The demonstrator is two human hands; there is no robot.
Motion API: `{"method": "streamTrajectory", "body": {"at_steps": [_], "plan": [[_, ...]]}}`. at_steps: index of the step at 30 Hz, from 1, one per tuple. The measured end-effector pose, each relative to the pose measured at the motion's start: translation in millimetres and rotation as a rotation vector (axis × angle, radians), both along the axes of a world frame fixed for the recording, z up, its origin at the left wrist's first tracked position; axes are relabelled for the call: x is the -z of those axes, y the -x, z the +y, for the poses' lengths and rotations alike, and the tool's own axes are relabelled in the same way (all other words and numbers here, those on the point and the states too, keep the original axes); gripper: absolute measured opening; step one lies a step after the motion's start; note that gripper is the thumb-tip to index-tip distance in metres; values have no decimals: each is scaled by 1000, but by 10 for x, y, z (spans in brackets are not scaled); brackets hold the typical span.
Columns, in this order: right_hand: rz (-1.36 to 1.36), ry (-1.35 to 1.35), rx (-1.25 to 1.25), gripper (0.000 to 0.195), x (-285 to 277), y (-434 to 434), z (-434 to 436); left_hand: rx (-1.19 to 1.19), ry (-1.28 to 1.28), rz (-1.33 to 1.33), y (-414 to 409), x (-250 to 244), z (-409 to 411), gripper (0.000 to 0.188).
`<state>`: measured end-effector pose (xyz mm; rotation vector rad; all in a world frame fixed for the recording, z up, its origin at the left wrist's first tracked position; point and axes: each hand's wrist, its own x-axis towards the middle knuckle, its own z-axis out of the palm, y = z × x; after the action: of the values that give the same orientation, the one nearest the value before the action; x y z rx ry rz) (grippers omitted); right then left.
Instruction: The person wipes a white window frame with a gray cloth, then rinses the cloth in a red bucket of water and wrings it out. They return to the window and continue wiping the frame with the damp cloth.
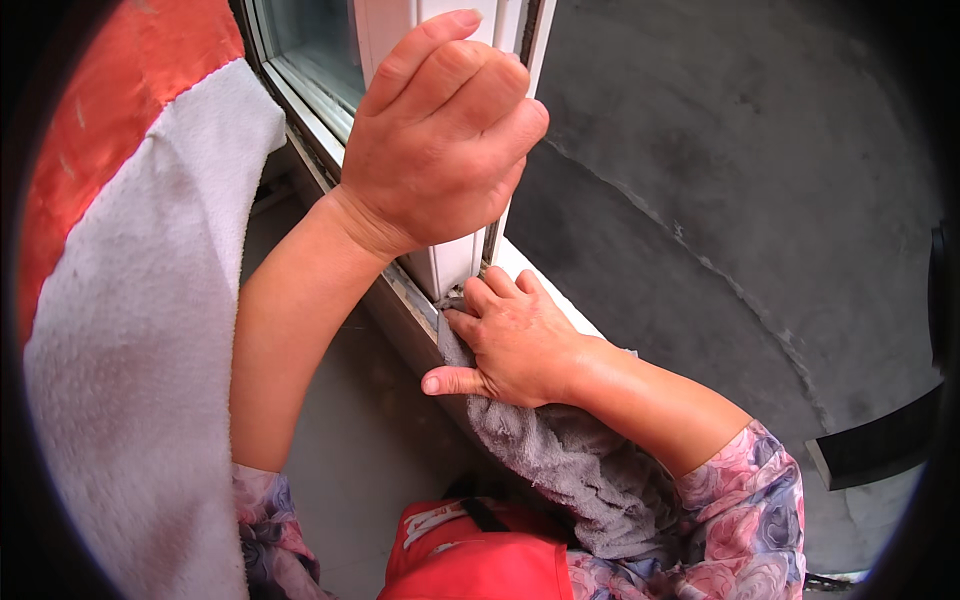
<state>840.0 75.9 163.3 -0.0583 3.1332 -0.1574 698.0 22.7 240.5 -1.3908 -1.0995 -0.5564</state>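
Note:
My left hand (pixel 442 142) is raised before the white window frame (pixel 457 262), its fingers curled; whether it grips the frame's edge behind cannot be seen. Lower down, my right hand (pixel 517 337) presses a grey terry cloth (pixel 555 450) into the sill track at the foot of the frame. Its fingers lie over the cloth's end and the thumb sticks out to the left. The rest of the cloth hangs down under my right forearm, towards the red apron (pixel 480 559).
A glass pane (pixel 315 45) stands at the upper left. White fabric (pixel 142 322) with a red part (pixel 127 67) fills the left side. A dark grey surface with a pale crack (pixel 705 262) spreads on the right, with a black curved object (pixel 877 439) near the rim.

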Motion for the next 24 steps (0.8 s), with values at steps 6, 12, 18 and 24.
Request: {"method": "streamTrajectory", "body": {"at_steps": [6,12,18,24], "plan": [[-43,16,32,78,-108,-37,-75,-4,24,43,76,-90,-7,21],[-162,-35,-52,77,-279,-888,-153,-4,22,40,61,-90,-71,20],[-44,7,-9,87,-158,-769,-178,-7,-17,26,80,-62,-63,23],[-97,7,115,85,-162,46,-200,-8,1,36,92,-61,-47,22]]}}
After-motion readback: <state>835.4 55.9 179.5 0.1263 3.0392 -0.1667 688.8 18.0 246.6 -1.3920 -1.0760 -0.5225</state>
